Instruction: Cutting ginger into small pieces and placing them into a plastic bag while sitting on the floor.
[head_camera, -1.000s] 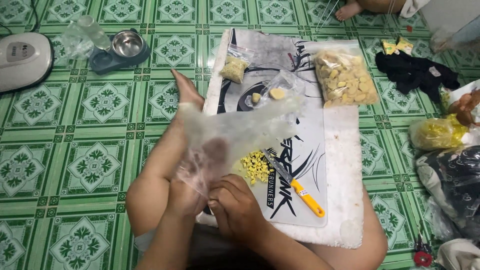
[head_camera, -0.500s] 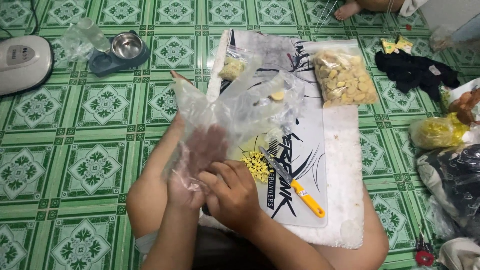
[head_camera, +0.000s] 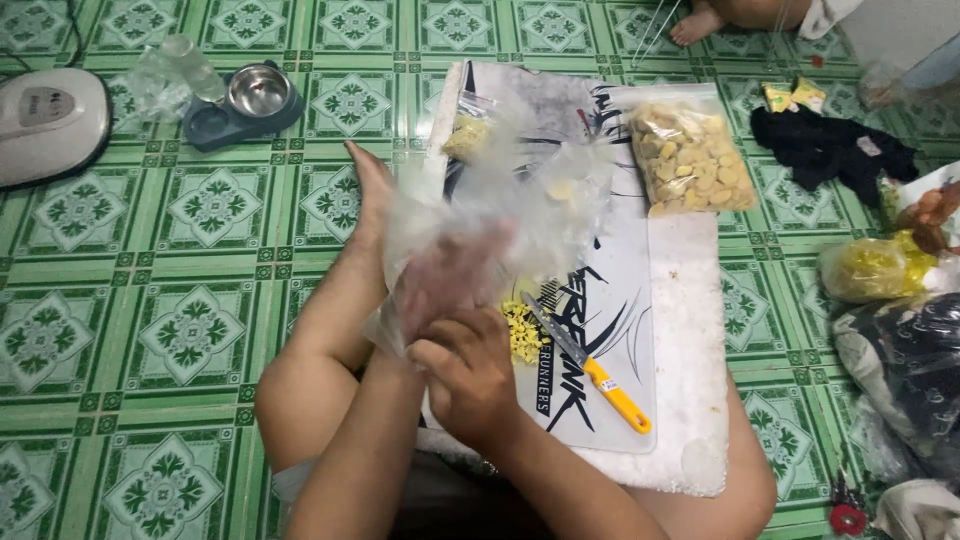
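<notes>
My left hand is pushed inside a clear plastic bag, which is blurred with motion and stands up around it. My right hand grips the bag's lower edge near my left wrist. Just right of my hands, a small heap of yellow cut pieces lies on a white printed mat. A knife with a yellow handle lies beside the heap. A few pale pieces show through the bag on the mat.
A big clear bag of pale yellow pieces and a smaller one lie at the mat's far end. A pet bowl and white appliance sit far left. Dark cloth, a yellow bag and another person's hand lie right.
The bag has been worked further over my left hand and now flutters higher. My right hand has stayed at the bag's lower edge.
</notes>
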